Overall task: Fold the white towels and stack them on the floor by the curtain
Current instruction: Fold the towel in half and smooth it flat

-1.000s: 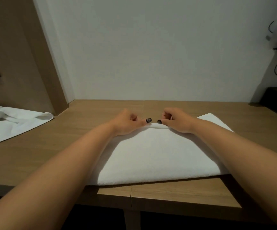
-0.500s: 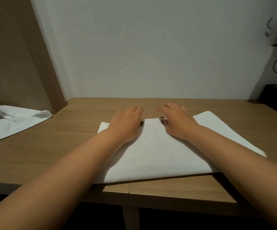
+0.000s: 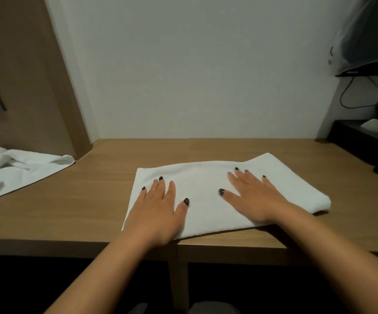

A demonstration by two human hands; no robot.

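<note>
A folded white towel lies flat on the wooden table, near its front edge. My left hand rests palm down on the towel's left half with fingers spread. On the right half, my right hand lies flat too, fingers apart. Neither hand grips the cloth. A second white towel lies rumpled and unfolded at the table's far left.
A white wall runs behind the table, and a brown wooden panel stands at the left. A black box with white tissue sits at the right edge, below a dark screen and a hanging cable.
My hands let go of the towel's far edge, which they pinched a second ago, and moved apart toward me. Now they lie flat on the towel, which looks narrower.
</note>
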